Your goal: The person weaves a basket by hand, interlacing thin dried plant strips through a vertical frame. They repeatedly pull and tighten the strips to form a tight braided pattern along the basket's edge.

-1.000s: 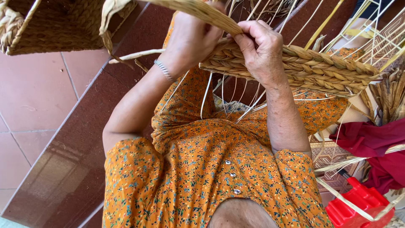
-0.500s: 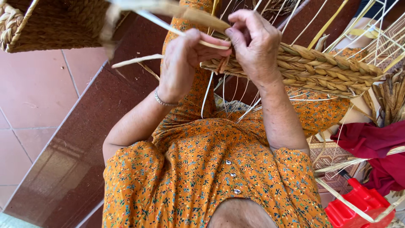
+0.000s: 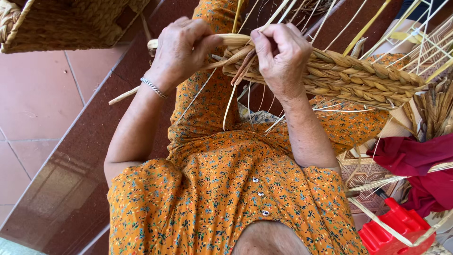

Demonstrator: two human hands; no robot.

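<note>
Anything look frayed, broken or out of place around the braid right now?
Nothing stands out. The left hand and right hand both grip loose straw strands at the working end of the woven braid, which looks even and intact. The thin stray fibres hanging below it look like ordinary loose ends, not damage.

Your left hand [image 3: 181, 49] and right hand [image 3: 282, 54] pinch straw strands at the thick braided straw rim [image 3: 358, 78], upper centre; a woven straw basket [image 3: 61, 23] sits upper left.

A rough, matt braid of dried straw [image 3: 358, 75], a glossy red plastic tool [image 3: 396, 229], and smooth polished floor tiles [image 3: 37, 99].
</note>
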